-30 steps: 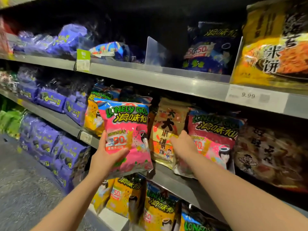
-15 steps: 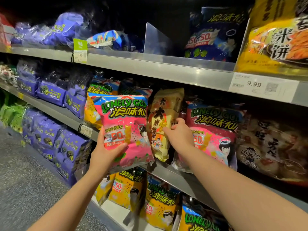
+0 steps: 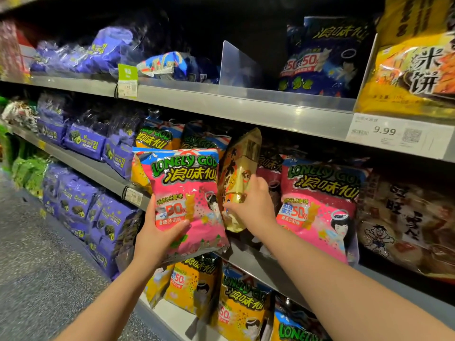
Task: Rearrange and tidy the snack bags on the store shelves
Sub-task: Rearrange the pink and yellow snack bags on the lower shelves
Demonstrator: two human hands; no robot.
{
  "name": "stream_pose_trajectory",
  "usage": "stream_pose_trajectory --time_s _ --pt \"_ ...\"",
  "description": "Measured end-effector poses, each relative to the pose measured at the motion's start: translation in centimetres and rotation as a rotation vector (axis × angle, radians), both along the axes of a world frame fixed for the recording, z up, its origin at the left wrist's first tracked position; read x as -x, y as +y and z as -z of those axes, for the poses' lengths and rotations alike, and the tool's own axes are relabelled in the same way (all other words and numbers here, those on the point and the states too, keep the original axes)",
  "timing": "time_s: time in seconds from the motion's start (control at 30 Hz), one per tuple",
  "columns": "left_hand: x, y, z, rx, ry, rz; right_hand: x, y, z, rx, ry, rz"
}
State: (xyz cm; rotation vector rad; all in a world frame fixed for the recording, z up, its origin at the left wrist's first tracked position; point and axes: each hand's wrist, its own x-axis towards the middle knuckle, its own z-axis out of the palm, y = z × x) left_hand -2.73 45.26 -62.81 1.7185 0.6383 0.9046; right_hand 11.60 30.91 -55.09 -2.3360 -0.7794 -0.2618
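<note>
The left hand point(image 3: 157, 238) grips a pink bag point(image 3: 189, 200) by its lower left corner, thumb across the front and fingers out of sight behind. It holds the bag upright in the air just in front of the middle shelf's point(image 3: 248, 254) front edge, not resting on it. Just beside it, the right hand point(image 3: 251, 207) has its fingers curled round the lower half of a gold bag point(image 3: 237, 175), which stands tilted and nearly edge-on at the front of that shelf, in the gap between the held bag and a matching second pink bag point(image 3: 317, 207) that leans at the front edge further right. Behind the gap stand orange bags point(image 3: 150, 141) of the same brand, with purple bags point(image 3: 83, 143) along the shelf's left stretch and brown bags point(image 3: 406, 217) at its right end. I'd judge the job to be midway here: the gold bag looks like a stray among this brand and probably has to come out, so that the pink bag can go in beside its twin. Neither is settled yet. More seems left above, where a blue bag point(image 3: 170, 65) lies flat on the upper shelf point(image 3: 221, 104) near a clear divider point(image 3: 236, 65).
</note>
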Motion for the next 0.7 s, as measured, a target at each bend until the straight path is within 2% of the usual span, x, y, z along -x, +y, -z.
stream_pose_trajectory --time_s 0.07,0.13,0.23,0.4,0.7 --pt "-0.1 0.0 0.2 0.002 -0.003 -0.002 0.3 0.4 0.0 0.077 -0.067 0.01" --pt "0.0 0.2 0.4 0.004 -0.004 -0.001 0.6 0.6 0.2 0.095 -0.031 0.005" --pt "0.4 0.5 0.6 0.011 -0.007 -0.004 1.1 1.2 0.6 0.022 0.156 -0.051" --pt "0.9 0.8 0.3 -0.004 0.013 -0.01 1.7 2.3 1.2 -0.109 0.196 0.003" --pt "2.0 -0.7 -0.6 -0.027 0.044 -0.009 4.0 -1.7 0.5 -0.086 0.065 0.06"
